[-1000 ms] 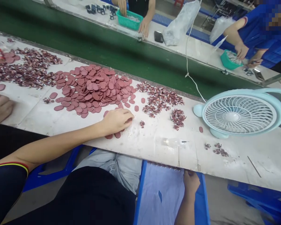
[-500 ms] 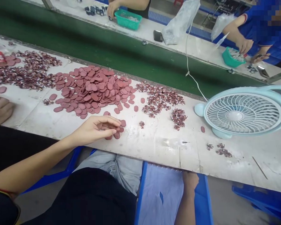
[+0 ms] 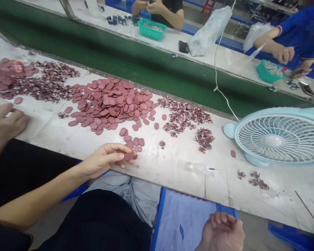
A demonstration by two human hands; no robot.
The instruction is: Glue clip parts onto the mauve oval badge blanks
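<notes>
Red-brown oval disc, pinched at the bench edge

Head view: a single oval disc [image 3: 128,156] is held by the left hand [image 3: 104,159] between thumb and fingers, near the front edge of a white bench [image 3: 170,164]. The right hand [image 3: 222,228] is seen palm up with fingers curled, in front of a blue-framed surface [image 3: 172,216]; whether anything is held in it cannot be told.

Step, as judged: picking up or handling of one disc. For the next move, a light, steady pinch would be called for, with the disc kept clear of the loose discs [image 3: 136,141] just beyond the fingertips.

Condition: disc dull red-brown, rounded, apparently thin and flat; partly covered by the fingers, finer marks too small to be read. Similar pieces are heaped in a large pile [image 3: 112,101] farther back. Small dark parts [image 3: 185,113] are spread to its right, with a clear bottle [image 3: 199,168] lying nearer the edge and a pale blue fan [image 3: 273,140] beyond.
</notes>
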